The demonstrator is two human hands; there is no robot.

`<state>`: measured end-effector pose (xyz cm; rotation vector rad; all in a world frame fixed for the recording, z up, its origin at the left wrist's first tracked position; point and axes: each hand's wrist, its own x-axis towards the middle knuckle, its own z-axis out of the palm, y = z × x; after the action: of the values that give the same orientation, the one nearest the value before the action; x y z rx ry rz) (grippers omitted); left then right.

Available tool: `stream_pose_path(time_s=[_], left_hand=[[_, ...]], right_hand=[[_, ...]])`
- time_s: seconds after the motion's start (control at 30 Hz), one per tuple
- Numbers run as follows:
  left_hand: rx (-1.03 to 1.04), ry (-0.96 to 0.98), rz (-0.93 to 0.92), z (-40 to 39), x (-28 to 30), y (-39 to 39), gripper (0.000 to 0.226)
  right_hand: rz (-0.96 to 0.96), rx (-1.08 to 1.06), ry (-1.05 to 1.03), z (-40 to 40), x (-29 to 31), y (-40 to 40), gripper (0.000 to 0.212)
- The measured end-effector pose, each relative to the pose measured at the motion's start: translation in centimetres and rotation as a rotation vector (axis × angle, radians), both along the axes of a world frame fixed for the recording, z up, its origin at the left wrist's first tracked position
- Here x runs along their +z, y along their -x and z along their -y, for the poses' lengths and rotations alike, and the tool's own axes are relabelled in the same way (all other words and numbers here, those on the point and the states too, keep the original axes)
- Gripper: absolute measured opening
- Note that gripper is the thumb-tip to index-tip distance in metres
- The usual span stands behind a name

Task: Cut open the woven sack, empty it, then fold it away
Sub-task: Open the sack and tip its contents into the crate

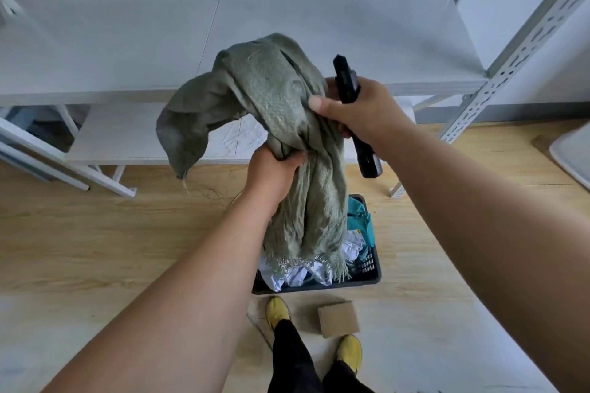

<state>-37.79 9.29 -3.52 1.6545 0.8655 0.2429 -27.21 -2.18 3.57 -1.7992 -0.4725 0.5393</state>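
i see the left hand (275, 173) clenched around the gathered middle of the green woven sack (281, 124), fingers curled into the bunched fabric. the right hand (360, 112) grasps a black utility knife (356, 112) in its palm while the thumb and fingers also pinch the sack's upper bundle. the knife's upper end points away from me, its handle end projecting below the hand.

the sack hangs crumpled between both hands, one loose corner drooping to the left. its frayed open end hangs down over a dark plastic crate (367, 277) on the wooden floor (111, 233). the crate holds white and teal packages (359, 223).

a small cardboard box (339, 318) lies on the floor just in front of my yellow shoes (349, 351). white metal shelving (319, 41) stands behind the sack.
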Motion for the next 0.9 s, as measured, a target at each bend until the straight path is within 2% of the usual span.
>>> stream_pose_path(time_s=[0.17,0.33,0.5,0.6,0.73,0.9], left_hand=[[0.034,-0.007,0.054,-0.4,2.2,-1.4,0.030],[0.020,0.015,0.251,0.0,5.3,-2.8,0.033],[0.013,0.034,0.270,-0.2,5.9,-2.8,0.018],[0.016,0.048,0.362,-0.6,6.9,-3.4,0.022],[0.006,0.074,0.285,-0.1,5.8,-3.1,0.039],[-0.007,0.104,0.384,-0.5,6.3,-3.1,0.033]], right_hand=[[-0.002,0.039,0.146,1.8,-3.0,1.9,0.027],[0.096,-0.169,0.014,1.0,-1.7,1.0,0.023],[0.164,-0.145,0.072,0.7,-0.7,0.5,0.016],[0.200,-0.211,-0.025,0.4,0.1,0.2,0.021],[0.193,-0.113,0.093,0.4,-0.7,-0.1,0.018],[0.244,-0.186,-0.017,0.1,-0.1,-0.1,0.031]])
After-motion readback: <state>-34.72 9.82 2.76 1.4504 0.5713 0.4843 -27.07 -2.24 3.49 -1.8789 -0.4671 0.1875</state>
